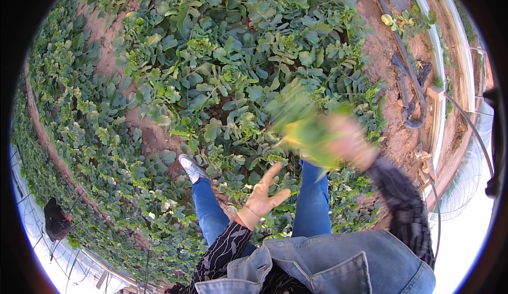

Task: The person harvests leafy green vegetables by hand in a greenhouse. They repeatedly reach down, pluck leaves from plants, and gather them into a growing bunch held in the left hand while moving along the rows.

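My right hand [350, 139], smeared by motion, is closed on a bunch of leafy greens [309, 135]. Its leaves are green with yellow ones among them, and they blur out to the left of the fist. Lower and nearer to me, my left hand [260, 199] is open with the fingers spread and nothing in it. It hovers between my knees, above the leafy plants [233, 77] that grow densely in front of me. The blur hides how the fingers of my right hand wrap round the stems.
My shoe [191, 168] stands among the plants at the left. A strip of bare soil [151, 135] parts the rows. On the right, a dark hose [407, 77] lies on soil beside a pale rail [435, 40]. A dark object [57, 219] is at the far left.
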`<act>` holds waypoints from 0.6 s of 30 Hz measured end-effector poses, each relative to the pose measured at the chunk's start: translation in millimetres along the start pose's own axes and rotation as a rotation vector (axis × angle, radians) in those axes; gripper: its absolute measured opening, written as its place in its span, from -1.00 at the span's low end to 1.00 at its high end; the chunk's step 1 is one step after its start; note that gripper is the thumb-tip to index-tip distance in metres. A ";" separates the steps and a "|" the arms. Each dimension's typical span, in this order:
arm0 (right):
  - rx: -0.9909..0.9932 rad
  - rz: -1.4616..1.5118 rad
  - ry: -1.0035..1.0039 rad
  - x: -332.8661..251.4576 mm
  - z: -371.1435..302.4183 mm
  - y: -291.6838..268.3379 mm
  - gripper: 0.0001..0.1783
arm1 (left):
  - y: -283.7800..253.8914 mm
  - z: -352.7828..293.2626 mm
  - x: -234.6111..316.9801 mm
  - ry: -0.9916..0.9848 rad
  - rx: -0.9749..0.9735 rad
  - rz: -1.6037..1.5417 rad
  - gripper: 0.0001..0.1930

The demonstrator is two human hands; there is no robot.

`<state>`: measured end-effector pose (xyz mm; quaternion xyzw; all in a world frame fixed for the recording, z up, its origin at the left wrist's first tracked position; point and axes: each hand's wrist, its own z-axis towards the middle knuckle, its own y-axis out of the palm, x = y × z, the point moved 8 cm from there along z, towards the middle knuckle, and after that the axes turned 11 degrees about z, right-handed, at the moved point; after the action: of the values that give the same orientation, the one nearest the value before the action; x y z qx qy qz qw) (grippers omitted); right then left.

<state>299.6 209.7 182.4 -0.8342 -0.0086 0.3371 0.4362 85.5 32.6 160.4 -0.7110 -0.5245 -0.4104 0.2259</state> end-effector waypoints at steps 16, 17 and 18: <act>-0.250 -0.095 0.667 149.9 -69.2 -99.0 -0.46 | -23.5 -55.4 5.6 -0.373 0.258 -0.216 -0.58; -0.244 -0.096 0.506 127.7 -52.8 -79.7 -0.45 | -33.1 -60.6 13.0 -0.377 0.291 -0.176 -0.58; -0.233 -0.099 0.348 104.4 -37.1 -64.1 -0.43 | -41.4 -60.6 16.7 -0.383 0.285 -0.183 -0.58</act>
<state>419.3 254.8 186.0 -0.9232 -0.0132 0.1628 0.3478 27.9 10.8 203.6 -0.6862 -0.6725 -0.2088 0.1823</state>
